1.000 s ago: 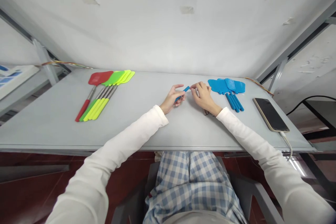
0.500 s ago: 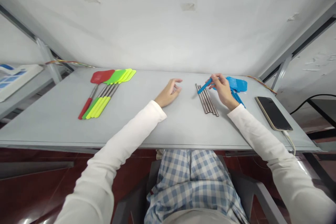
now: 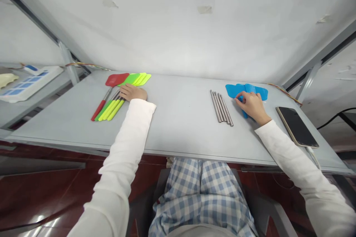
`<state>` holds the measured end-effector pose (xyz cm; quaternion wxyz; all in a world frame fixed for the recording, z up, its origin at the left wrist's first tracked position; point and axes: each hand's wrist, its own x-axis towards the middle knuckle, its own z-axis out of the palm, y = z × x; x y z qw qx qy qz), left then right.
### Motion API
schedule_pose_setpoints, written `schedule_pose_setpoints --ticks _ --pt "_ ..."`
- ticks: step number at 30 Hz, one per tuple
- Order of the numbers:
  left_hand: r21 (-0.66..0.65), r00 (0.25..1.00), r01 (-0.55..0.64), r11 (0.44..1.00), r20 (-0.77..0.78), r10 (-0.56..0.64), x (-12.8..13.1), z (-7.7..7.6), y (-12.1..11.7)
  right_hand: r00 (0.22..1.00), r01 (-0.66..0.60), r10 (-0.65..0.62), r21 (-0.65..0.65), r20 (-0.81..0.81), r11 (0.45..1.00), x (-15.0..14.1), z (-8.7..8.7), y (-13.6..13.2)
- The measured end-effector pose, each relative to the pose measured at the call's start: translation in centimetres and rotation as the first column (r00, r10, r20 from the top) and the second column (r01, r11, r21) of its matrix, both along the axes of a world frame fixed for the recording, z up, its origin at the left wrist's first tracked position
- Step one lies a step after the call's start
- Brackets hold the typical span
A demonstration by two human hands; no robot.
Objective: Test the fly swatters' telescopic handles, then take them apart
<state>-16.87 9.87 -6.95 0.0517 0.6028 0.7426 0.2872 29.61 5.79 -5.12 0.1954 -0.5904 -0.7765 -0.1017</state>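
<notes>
The right hand (image 3: 251, 104) grips a blue plastic handle (image 3: 245, 114), its long axis running front to back, just right of the steel rods (image 3: 221, 107). The left hand (image 3: 132, 92) rests open on yellow-green swatter handles (image 3: 111, 109), well left of the rods.

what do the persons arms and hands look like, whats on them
The arms are covered by plain white long sleeves, the left sleeve and the right sleeve, which reach the wrists and show no visible markings. The left hand and right hand are bare, with no gloves, and no watch or cable shows.
</notes>
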Motion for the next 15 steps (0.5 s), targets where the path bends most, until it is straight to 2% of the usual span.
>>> schedule_pose_setpoints --ticks 4,7,9,11,13,15 --pt "0.035 0.979 -0.199 0.979 0.040 0.198 0.4 -0.1 0.6 0.997 -0.003 0.001 0.027 0.081 1.000 -0.1 -0.2 -0.1" --pt "-0.010 0.963 -0.263 0.965 -0.057 0.262 1.5 0.1 1.1 0.999 -0.020 0.018 0.074 0.033 0.997 -0.5 -0.4 -0.1" --pt "-0.075 0.976 -0.170 0.983 -0.154 0.157 2.9 0.4 1.1 0.999 -0.034 0.036 0.097 -0.016 0.995 -0.7 -0.5 -0.2" --pt "-0.131 0.975 0.021 0.991 -0.217 -0.049 4.8 0.6 0.8 0.996 -0.051 0.058 0.107 -0.064 0.993 -1.0 -0.4 -0.3" --pt "-0.125 0.933 0.228 0.966 -0.258 -0.253 7.0 0.8 0.2 0.991 -0.077 0.089 0.108 -0.104 0.991 -1.3 -0.3 -0.4" --pt "-0.071 0.874 0.400 0.914 -0.270 -0.404 9.2 0.7 -0.6 0.983 -0.110 0.123 0.100 -0.136 0.989 -1.5 -0.1 -0.6"
